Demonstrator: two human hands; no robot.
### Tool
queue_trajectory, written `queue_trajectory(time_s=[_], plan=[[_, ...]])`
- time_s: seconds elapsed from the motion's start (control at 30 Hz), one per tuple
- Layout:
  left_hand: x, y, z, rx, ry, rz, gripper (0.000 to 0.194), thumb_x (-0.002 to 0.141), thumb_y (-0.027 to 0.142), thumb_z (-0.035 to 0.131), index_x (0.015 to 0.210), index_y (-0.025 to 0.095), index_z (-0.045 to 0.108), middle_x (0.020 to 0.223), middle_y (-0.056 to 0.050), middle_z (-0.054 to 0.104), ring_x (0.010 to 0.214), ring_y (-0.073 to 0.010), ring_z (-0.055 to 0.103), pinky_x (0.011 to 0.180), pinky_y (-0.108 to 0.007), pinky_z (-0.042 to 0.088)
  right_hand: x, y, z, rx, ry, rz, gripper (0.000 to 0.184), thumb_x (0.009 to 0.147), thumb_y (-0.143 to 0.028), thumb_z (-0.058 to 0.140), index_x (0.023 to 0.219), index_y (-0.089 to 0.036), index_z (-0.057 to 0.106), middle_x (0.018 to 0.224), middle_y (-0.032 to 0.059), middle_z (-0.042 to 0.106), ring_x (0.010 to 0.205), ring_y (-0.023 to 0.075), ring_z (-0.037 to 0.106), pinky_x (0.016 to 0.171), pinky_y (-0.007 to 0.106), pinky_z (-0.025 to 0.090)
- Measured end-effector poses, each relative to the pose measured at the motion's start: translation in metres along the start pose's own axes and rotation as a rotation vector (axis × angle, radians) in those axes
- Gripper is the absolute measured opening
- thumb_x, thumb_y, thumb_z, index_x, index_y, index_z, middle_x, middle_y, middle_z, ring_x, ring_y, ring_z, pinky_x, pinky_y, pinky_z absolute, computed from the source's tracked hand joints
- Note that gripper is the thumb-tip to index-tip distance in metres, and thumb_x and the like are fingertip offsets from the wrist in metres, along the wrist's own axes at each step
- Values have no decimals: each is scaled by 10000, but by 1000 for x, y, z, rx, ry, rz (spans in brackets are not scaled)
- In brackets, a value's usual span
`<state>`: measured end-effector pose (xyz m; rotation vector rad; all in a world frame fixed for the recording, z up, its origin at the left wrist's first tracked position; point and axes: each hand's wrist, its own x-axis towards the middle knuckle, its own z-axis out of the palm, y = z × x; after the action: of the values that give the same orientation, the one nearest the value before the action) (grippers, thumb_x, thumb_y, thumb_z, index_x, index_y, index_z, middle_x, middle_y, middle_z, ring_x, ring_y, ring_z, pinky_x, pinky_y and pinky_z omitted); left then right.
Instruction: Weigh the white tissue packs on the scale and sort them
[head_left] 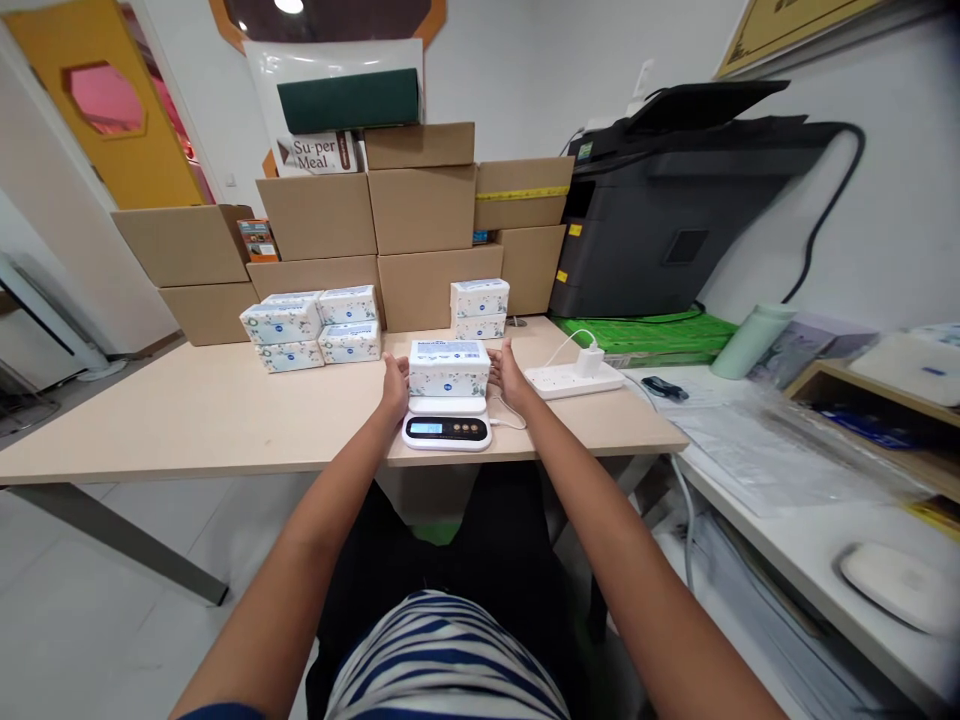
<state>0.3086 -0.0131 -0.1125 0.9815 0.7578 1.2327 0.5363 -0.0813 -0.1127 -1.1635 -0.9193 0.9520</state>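
A white tissue pack (448, 376) with a floral print and blue label sits on a white digital scale (447, 440). The scale's display is lit, but its figures are too small to read. At the pack's left side is my left hand (395, 382), its fingers loosely stretched beside it. My right hand (509, 374) stands at the other side, thumb up and fingers apart, close to the pack. Whether the fingertips touch the pack I cannot tell. Several similar packs (281, 322) are stacked in twos at the back left, and two more packs (480, 298) behind the right hand.
Cardboard boxes (427, 210) line the table's back edge. A white power strip (576, 380) with a plugged-in adapter lies right of my right hand. Beyond it are a black printer (660, 200) and a green bottle (752, 340). The wooden table (187, 420) ends just before my lap.
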Motion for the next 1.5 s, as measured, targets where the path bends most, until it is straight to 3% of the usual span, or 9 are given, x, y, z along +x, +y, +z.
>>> queue_trajectory(time_s=[0.17, 0.43, 0.9, 1.13, 1.2, 1.3, 1.4, 1.5], plan=[[4, 1, 1, 62, 113, 13, 777, 1126, 723, 137, 1253, 192, 689, 1449, -181, 755, 1490, -313, 642, 1240, -447, 523, 1, 0, -2, 2, 24, -15, 867, 1060, -826, 124, 1278, -288, 768, 1322, 86, 820, 1278, 282, 746, 1198, 475, 548], [11, -2, -2, 77, 153, 25, 775, 1123, 734, 153, 1252, 191, 690, 1451, -187, 745, 1458, -308, 661, 1205, -440, 543, 6, 5, -6, 1, 71, -34, 870, 983, -919, 238, 1245, -284, 773, 1354, 127, 796, 1315, 320, 714, 1167, 503, 560], [10, -1, 0, 110, 192, 11, 780, 1102, 771, 126, 1179, 222, 675, 1477, -168, 721, 1494, -309, 623, 1203, -437, 545, 8, 9, -6, -1, 122, -31, 817, 1043, -833, 227, 1474, -285, 653, 1390, 128, 776, 1250, 284, 744, 1146, 463, 579], [5, 0, 1, 194, 271, 77, 778, 1110, 745, 106, 1217, 233, 681, 1457, -169, 716, 1460, -308, 642, 1183, -444, 550, 6, 12, -7, -19, 159, -81, 824, 999, -874, 326, 1599, -341, 513, 1397, 122, 762, 1212, 277, 745, 1069, 421, 605], [2, 4, -4, 271, 326, 142, 693, 1139, 698, 175, 1235, 243, 688, 1487, -148, 694, 1477, -292, 613, 1226, -438, 510, 6, 13, -7, -32, 161, -90, 810, 1012, -854, 316, 1617, -343, 487, 1393, 124, 762, 1205, 274, 745, 1070, 421, 603], [-1, 15, -17, 435, 362, 236, 438, 1147, 563, 476, 1310, 223, 699, 1485, -130, 681, 1396, -284, 642, 1208, -499, 525, 4, 15, -8, -63, 159, -109, 787, 1028, -823, 311, 1630, -341, 468, 1385, 118, 760, 1182, 260, 750, 1079, 417, 595], [-1, 27, -34, 638, 301, 248, 382, 1074, 429, 697, 1384, 206, 690, 1446, -127, 692, 1234, -269, 713, 1059, -508, 625, 0, 16, -10, -112, 152, -150, 767, 1010, -819, 404, 1611, -353, 505, 1349, 85, 772, 1149, 242, 755, 1103, 413, 576], [1, 38, -54, 858, 172, 240, 366, 1080, 414, 693, 1393, 224, 688, 1446, -123, 690, 1205, -251, 718, 1022, -477, 646, -5, 16, -15, -176, 150, -191, 746, 1007, -819, 435, 1551, -333, 593, 1289, 73, 792, 1133, 255, 756, 1139, 446, 546]])
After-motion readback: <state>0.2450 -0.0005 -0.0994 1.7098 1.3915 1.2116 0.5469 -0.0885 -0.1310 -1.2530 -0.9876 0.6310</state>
